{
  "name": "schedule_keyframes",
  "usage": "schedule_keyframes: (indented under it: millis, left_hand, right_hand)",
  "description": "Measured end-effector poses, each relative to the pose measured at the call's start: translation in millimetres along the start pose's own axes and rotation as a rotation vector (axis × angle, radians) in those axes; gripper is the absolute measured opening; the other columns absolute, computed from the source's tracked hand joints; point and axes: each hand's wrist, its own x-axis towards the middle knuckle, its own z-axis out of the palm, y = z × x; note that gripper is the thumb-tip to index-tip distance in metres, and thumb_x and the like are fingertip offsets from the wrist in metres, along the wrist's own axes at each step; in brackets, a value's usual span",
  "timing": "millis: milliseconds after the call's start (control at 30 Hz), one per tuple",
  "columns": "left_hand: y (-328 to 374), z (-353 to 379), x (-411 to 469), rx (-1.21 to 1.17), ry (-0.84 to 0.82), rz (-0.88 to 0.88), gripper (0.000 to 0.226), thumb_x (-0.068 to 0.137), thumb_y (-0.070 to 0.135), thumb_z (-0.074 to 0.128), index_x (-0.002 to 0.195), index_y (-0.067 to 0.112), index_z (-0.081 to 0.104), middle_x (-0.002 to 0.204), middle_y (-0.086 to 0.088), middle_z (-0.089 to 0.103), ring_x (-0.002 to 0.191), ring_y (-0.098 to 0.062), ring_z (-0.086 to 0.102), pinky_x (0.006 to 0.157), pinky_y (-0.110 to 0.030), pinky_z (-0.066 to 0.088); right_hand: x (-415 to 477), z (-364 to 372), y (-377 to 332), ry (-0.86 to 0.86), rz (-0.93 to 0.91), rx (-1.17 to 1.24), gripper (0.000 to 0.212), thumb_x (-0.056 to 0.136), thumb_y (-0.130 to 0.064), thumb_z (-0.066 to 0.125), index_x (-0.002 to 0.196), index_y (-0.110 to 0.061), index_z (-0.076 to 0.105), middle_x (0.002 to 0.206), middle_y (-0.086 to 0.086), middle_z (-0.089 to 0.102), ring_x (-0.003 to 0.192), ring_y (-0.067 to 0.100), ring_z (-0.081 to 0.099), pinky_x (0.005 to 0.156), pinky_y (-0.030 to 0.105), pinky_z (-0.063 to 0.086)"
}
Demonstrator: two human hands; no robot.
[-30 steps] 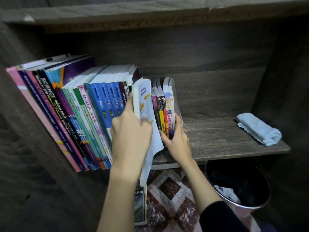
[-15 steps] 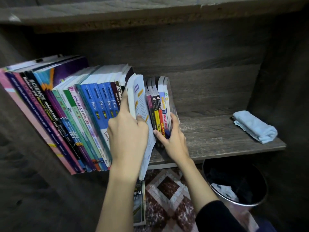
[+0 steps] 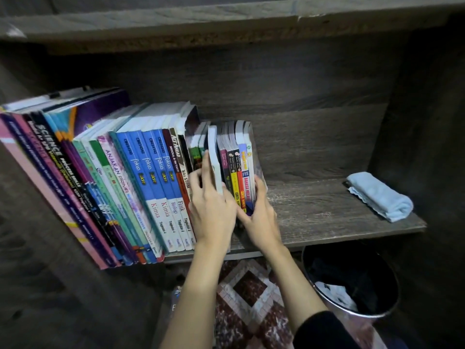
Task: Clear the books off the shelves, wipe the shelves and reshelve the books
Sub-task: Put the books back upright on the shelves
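Shelf (image 3: 327,210): 4 blue bks (image 3: 151,172), 1 cloth (image 3: 380,196)

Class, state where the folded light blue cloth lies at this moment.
In the head view, the folded light blue cloth lies at the shelf's far right end, apart from the books, above the bin.

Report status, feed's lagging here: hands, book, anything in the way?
Left hand pushing thin white paperback book into row. Right hand bracing small colourful-spined books. Folded pale blue cloth lies clear, right.
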Motion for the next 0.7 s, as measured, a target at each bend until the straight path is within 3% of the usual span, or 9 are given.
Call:
schedule_keyframes:
  millis: [100, 167, 233, 300, 367, 433, 533, 633, 700]
  left_hand:
    - [-4.1, 7.8, -0.5, -0.005, 0.017, 0.011, 0.057, 0.089, 0.011, 0.058, 0.141, 0.008, 0.036, 0.130, -0.014, 0.050, 0.097, -0.030, 0.061, 0.069, -0.032, 0.045]
    - [-11.3, 11.3, -1.3, -0.045, 0.004, 0.001, 0.059, 0.092, 0.026, 0.056, 0.142, 0.016, 0.027, 0.136, -0.015, 0.049, 0.105, -0.034, 0.061, 0.078, -0.041, 0.053]
    - [-17.2, 9.6, -7.1, -0.105, -0.044, 0.009, 0.064, 0.090, 0.043, 0.052, 0.142, 0.026, 0.019, 0.138, -0.015, 0.047, 0.113, -0.029, 0.058, 0.089, -0.045, 0.052]
    - [-24.1, 6.5, -17.9, -0.155, -0.077, 0.054, 0.069, 0.087, 0.049, 0.051, 0.143, 0.026, 0.017, 0.144, -0.011, 0.039, 0.126, -0.016, 0.044, 0.102, -0.037, 0.043]
    - [-32.7, 0.9, -25.9, -0.114, -0.105, 0.101, 0.076, 0.085, 0.043, 0.058, 0.145, 0.018, 0.019, 0.147, -0.009, 0.033, 0.127, 0.001, 0.027, 0.102, -0.021, 0.031]
    - [-38.0, -7.9, -27.2, -0.079, -0.192, 0.113, 0.080, 0.085, 0.030, 0.065, 0.148, 0.016, 0.018, 0.149, -0.004, 0.030, 0.121, 0.009, 0.024, 0.095, -0.015, 0.028]
    - [-42.7, -17.2, -23.9, -0.061, -0.322, 0.105, 0.085, 0.086, 0.019, 0.065, 0.149, 0.028, 0.009, 0.152, 0.007, 0.022, 0.122, -0.009, 0.045, 0.094, -0.020, 0.035]
    - [-43.9, -17.0, -23.6, -0.097, -0.362, 0.061, 0.084, 0.088, 0.014, 0.063, 0.150, 0.028, 0.009, 0.153, 0.007, 0.020, 0.129, -0.017, 0.044, 0.105, -0.035, 0.040]
    - [-46.2, -12.1, -23.7, -0.090, -0.324, 0.031, 0.075, 0.090, 0.009, 0.059, 0.151, 0.017, 0.015, 0.153, -0.002, 0.024, 0.131, -0.021, 0.042, 0.108, -0.035, 0.037]
  right_hand:
    - [-0.4, 0.5, 0.8, 0.000, -0.016, -0.001, 0.078, 0.087, -0.055, 0.055, 0.143, -0.043, 0.002, 0.153, 0.010, 0.033, 0.125, 0.038, 0.049, 0.098, 0.050, 0.044]
    - [-0.3, 0.6, 1.5, -0.002, -0.022, -0.004, 0.078, 0.087, -0.054, 0.055, 0.144, -0.042, 0.003, 0.153, 0.010, 0.034, 0.124, 0.037, 0.050, 0.098, 0.049, 0.044]
    - [0.6, 0.0, 2.4, -0.001, -0.019, 0.005, 0.077, 0.088, -0.052, 0.055, 0.146, -0.041, 0.005, 0.151, 0.008, 0.037, 0.123, 0.035, 0.052, 0.097, 0.049, 0.044]
    - [1.3, -0.3, 3.2, 0.005, -0.019, 0.028, 0.077, 0.088, -0.052, 0.057, 0.145, -0.043, 0.006, 0.148, 0.005, 0.041, 0.121, 0.033, 0.054, 0.098, 0.050, 0.044]
    - [1.5, -0.2, 2.3, 0.000, -0.021, 0.038, 0.078, 0.085, -0.057, 0.057, 0.143, -0.046, 0.005, 0.147, 0.004, 0.042, 0.121, 0.033, 0.054, 0.098, 0.052, 0.044]
    - [1.6, 0.4, 1.5, -0.002, -0.023, 0.044, 0.080, 0.082, -0.063, 0.056, 0.142, -0.049, 0.005, 0.147, 0.004, 0.043, 0.121, 0.033, 0.054, 0.097, 0.053, 0.044]
    - [2.4, 0.0, 1.6, 0.002, -0.024, 0.030, 0.080, 0.082, -0.063, 0.056, 0.142, -0.047, 0.007, 0.144, 0.002, 0.047, 0.120, 0.031, 0.055, 0.097, 0.052, 0.045]
    - [2.2, 0.7, 2.9, 0.009, -0.029, 0.022, 0.079, 0.083, -0.062, 0.057, 0.143, -0.045, 0.008, 0.142, 0.002, 0.049, 0.118, 0.032, 0.056, 0.096, 0.051, 0.046]
    - [1.8, 1.4, 2.9, 0.015, -0.036, 0.028, 0.079, 0.083, -0.062, 0.057, 0.143, -0.045, 0.009, 0.142, 0.002, 0.049, 0.117, 0.031, 0.056, 0.095, 0.051, 0.046]
